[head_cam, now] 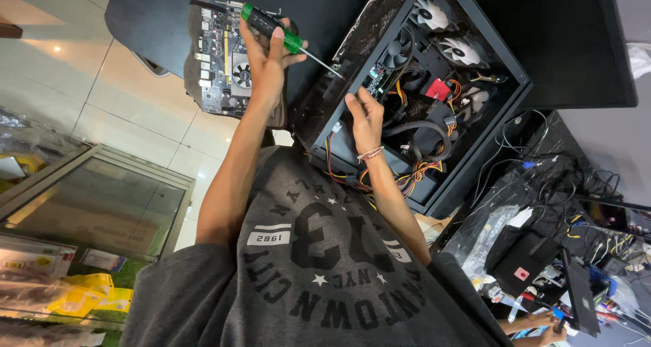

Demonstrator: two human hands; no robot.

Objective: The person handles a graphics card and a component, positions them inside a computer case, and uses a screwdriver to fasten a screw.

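A green-handled screwdriver [274, 31] is clamped in the left hand [266, 65], over a circuit board [220, 59] on the dark worktop [156, 14]. The right hand [366, 116] is spread open against cables [413, 133] inside the open computer case [434, 89], gripping nothing.

Graphics card [224, 62] on black table [149, 14], glass cabinet [95, 204], tangled cables [563, 177]

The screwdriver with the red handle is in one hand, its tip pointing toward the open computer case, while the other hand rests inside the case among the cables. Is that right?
Not quite: the head view shows the screwdriver has a green handle, not red. The rest holds: the left hand grips it with the tip toward the open computer case, and the right hand rests inside among the cables.
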